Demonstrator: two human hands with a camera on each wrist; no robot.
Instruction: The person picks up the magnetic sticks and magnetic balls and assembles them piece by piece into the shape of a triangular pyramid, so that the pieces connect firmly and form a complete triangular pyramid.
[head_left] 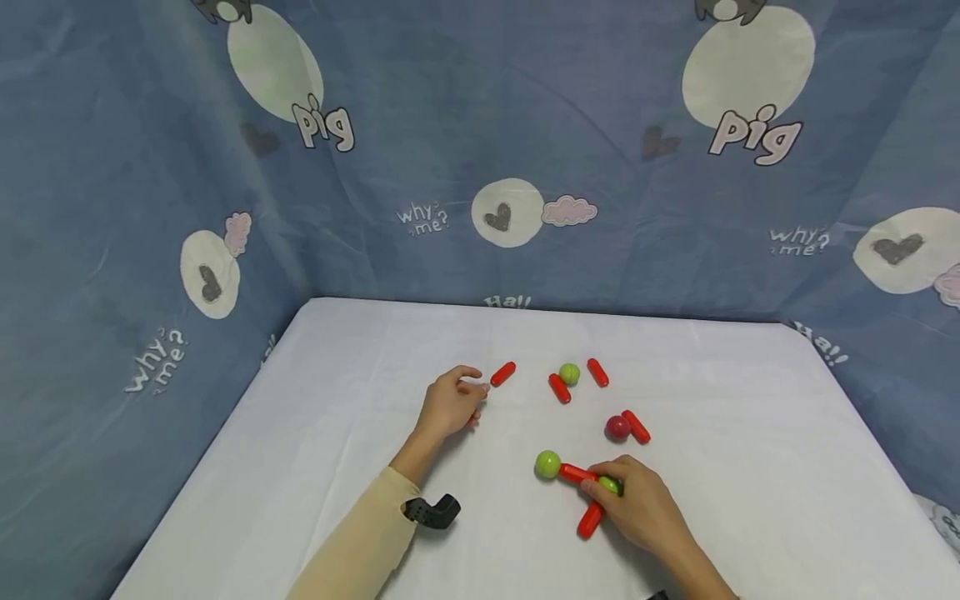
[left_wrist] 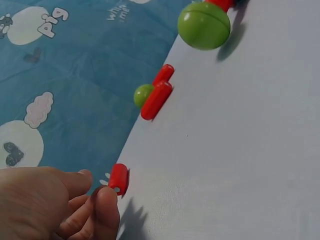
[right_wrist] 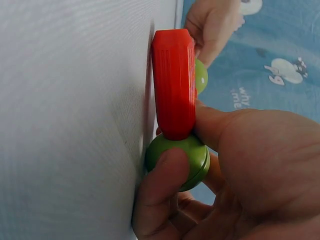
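My right hand [head_left: 637, 504] grips a green ball [right_wrist: 177, 155] between thumb and fingers, low over the white table. Two red rods meet at this ball. One red rod [head_left: 577, 473] reaches left to another green ball [head_left: 548, 464]; the second red rod [head_left: 590, 520] points toward the near side. Farther back, my left hand [head_left: 448, 404] has loosely bent fingers, its fingertips beside a loose red rod [head_left: 503, 373] lying on the table. A small red patch shows under the left fingers; what it belongs to is hidden.
Behind the hands lie a green ball [head_left: 569, 374] between a red rod [head_left: 559, 388] and another red rod [head_left: 597, 372]. A dark red ball [head_left: 617, 428] touches a red rod [head_left: 637, 427] at the right. Patterned blue cloth [head_left: 420, 108] hangs behind the white table [head_left: 750, 467].
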